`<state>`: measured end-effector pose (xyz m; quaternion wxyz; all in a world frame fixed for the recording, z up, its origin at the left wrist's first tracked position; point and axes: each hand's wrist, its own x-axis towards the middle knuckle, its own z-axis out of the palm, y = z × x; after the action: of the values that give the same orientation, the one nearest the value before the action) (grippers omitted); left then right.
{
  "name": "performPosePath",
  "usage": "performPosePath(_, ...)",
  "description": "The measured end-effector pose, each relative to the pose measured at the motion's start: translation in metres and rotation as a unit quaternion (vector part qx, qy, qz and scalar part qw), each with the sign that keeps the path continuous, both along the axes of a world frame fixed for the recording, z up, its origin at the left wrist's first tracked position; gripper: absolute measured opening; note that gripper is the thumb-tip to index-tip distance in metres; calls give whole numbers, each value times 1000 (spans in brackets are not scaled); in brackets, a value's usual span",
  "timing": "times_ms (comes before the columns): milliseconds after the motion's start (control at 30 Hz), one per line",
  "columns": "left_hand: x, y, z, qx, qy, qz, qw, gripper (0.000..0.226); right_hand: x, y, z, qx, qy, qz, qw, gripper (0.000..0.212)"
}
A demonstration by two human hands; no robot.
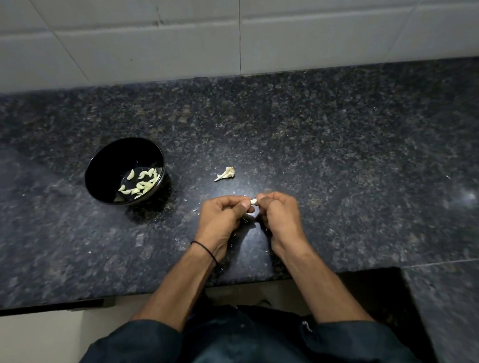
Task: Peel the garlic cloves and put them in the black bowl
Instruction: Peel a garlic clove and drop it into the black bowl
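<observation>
Just one clove (253,201) in the grip, over the counter (342,147)

The left hand (223,214) and right hand (279,215) met near the front middle of the dark speckled counter. Between them sat a small pale clove, showing only where the thumbs came together. The left hand's fingers were curled in, with the thumb tip pressed on the clove's left end. The right hand's fingers were curled too, pinching the right end. Whether skin remained on the clove could not be told, as it was small and partly covered. A thin black band (206,249) circled the left wrist.

The bowl (113,161), black and glossy, stood well to the left and a little farther back, apart from both hands. Peeled cloves (141,184) lay in its bottom, gathered toward the near right side. Between bowl and hands, nearer the hands, a dry stub (226,173) of garlic lay on the counter. Pale flecks (195,210) were scattered around the hands. A grey tiled wall (168,45) rose behind, and dark sleeves (125,354) showed at the bottom edge.
</observation>
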<state>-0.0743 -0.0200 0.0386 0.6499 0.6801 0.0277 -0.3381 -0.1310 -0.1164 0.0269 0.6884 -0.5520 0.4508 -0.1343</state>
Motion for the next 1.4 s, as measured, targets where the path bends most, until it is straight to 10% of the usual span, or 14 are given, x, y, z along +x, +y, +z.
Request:
performPosePath(100, -5, -3, -2, 0, 7, 10, 1000, 8, 2, 0, 4, 66, -9, -38, 997, 28)
performPosePath(567, 6, 6, -5, 66, -122, -8, 990, 11, -16, -8, 3, -166, -6, 135, 977, 12)
performPosePath(1100, 5, 11, 1, 7, -73, -52, 996, 14, -13, -3, 4, 6, -59, 118, 991, 18)
performPosePath(1400, 2, 4, 1, 42, -68, -39, 996, 23, -10, 7, 2, -63, -56, 63, 994, 11)
